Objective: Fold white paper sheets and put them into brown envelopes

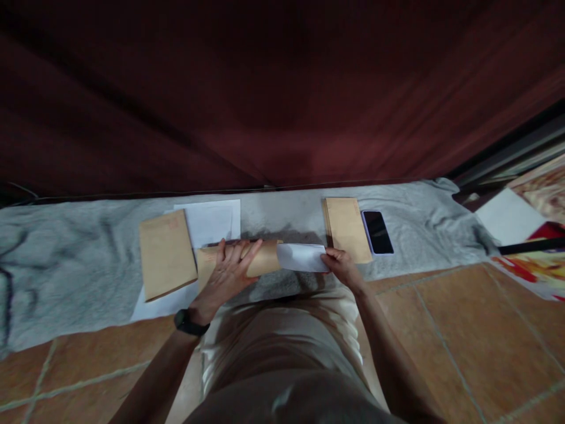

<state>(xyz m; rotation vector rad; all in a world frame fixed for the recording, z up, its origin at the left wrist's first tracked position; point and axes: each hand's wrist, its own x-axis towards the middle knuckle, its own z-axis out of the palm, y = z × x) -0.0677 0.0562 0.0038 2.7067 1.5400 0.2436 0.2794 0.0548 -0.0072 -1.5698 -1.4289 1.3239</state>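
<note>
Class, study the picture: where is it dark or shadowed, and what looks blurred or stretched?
Head view: dim, with the red surface nearly black at the top; head view: a soft shadow on the cloth beyond the held paper; head view: print on the leftmost envelope too blurred to read, and likely wide-angle stretch toward the edges.

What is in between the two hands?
In the head view, part of the brown envelope and the white paper lie between the left hand and right hand.

Envelope [267,259] partly hidden under left hand [233,268], colourful sheet [536,268] cut off at right edge
</note>
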